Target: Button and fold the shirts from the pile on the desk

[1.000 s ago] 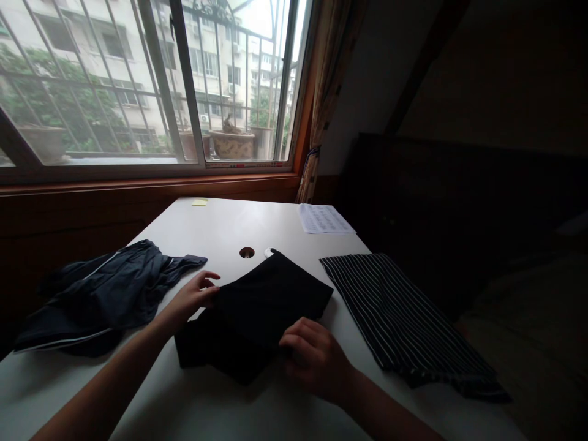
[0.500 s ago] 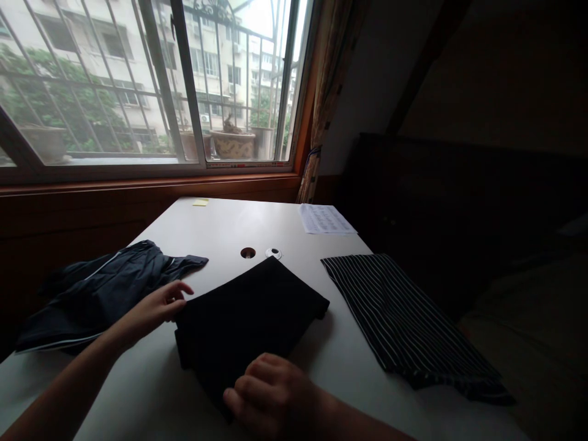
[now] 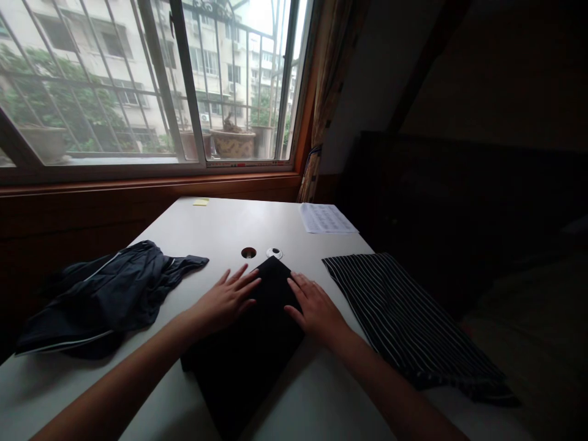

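A folded black cloth garment (image 3: 257, 361) lies on the white table (image 3: 220, 226) in front of me, one corner pointing toward the window. My left hand (image 3: 225, 300) rests on its left upper side, fingers spread. Across from it, my right hand (image 3: 315, 306) lies on the right upper edge, fingers stretched out and thumb apart. Neither hand grips the cloth. The near end of the garment runs down to the bottom of the view, and its exact kind cannot be told.
A crumpled dark navy garment with white piping (image 3: 105, 294) lies at the left. On the right is a black-and-white striped cloth (image 3: 408, 318). Printed sheets (image 3: 327, 218), a yellow note (image 3: 201, 201), a round table hole (image 3: 248, 252) and a white ring cap (image 3: 274, 252) are farther back.
Both hands have moved up onto the far part of the black garment and opened flat. Its right corner no longer sticks out, and its near end reaches farther toward me.
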Demonstrator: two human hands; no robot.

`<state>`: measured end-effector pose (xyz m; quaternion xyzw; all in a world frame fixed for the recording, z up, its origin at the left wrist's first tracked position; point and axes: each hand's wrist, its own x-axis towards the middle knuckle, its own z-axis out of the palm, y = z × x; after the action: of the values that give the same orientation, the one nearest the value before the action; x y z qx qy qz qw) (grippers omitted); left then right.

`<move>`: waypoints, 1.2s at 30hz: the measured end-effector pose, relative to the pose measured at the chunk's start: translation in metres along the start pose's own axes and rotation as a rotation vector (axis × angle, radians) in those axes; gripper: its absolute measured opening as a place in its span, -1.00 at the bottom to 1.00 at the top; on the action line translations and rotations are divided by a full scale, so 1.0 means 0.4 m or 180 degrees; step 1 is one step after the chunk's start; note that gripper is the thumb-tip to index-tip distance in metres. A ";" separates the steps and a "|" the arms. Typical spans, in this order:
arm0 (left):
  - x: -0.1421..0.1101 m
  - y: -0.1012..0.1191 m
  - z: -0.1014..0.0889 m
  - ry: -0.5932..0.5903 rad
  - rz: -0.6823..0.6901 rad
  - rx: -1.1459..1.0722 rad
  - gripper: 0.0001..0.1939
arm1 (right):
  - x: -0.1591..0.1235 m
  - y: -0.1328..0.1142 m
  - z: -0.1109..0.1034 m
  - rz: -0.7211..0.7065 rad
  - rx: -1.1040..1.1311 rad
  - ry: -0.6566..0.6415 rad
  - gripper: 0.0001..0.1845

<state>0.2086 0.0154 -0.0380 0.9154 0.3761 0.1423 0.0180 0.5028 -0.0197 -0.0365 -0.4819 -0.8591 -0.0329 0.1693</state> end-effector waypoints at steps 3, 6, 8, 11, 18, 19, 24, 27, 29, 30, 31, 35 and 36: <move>0.119 0.019 0.083 -0.0202 0.0317 0.0221 -0.41 | -0.021 0.043 0.055 0.0217 -0.0227 -0.0343 -0.29; 0.195 -0.003 0.143 -0.0229 0.0420 0.0339 -0.39 | -0.057 0.057 0.090 0.0291 -0.0246 -0.0507 -0.29; 0.218 -0.028 0.161 -0.0222 0.0416 0.0361 -0.37 | -0.082 0.061 0.100 0.0322 -0.0243 -0.0486 -0.29; 0.223 -0.060 0.167 -0.0220 0.0451 0.0365 -0.35 | -0.112 0.067 0.104 0.0371 -0.0246 -0.0412 -0.28; 0.179 -0.098 0.145 -0.0349 0.0337 0.0201 -0.36 | -0.163 0.074 0.105 0.0422 -0.0275 -0.0287 -0.29; 0.169 -0.103 0.137 -0.0427 0.0279 0.0164 -0.37 | -0.170 0.075 0.103 0.0432 -0.0273 -0.0298 -0.29; 0.106 -0.122 0.090 -0.0663 -0.0046 -0.0091 -0.41 | -0.201 0.087 0.091 0.0437 -0.0213 -0.0317 -0.28; 0.046 -0.126 0.065 -0.0642 -0.0308 -0.0282 -0.38 | -0.216 0.096 0.085 0.0466 -0.0160 -0.0384 -0.29; -0.006 -0.125 0.049 -0.0551 -0.0536 -0.0437 -0.33 | -0.222 0.099 0.079 0.0486 -0.0132 -0.0389 -0.31; -0.035 -0.124 0.041 -0.0475 -0.0630 -0.0528 -0.31 | -0.223 0.097 0.074 0.0485 -0.0135 -0.0355 -0.32; -0.065 -0.123 0.033 -0.0385 -0.0706 -0.0617 -0.29 | -0.222 0.090 0.068 0.0468 -0.0150 -0.0294 -0.34; -0.184 -0.123 0.001 -0.0111 -0.0964 -0.0855 -0.30 | -0.202 0.014 0.022 0.0049 -0.0099 -0.0055 -0.44; -0.210 -0.124 -0.006 -0.0090 -0.1045 -0.0924 -0.32 | -0.194 -0.016 0.009 -0.0162 0.0008 -0.0079 -0.44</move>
<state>0.1173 -0.0075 -0.0633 0.8316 0.4954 0.1772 0.1778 0.5336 -0.0856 -0.0643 -0.4601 -0.8731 -0.0302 0.1583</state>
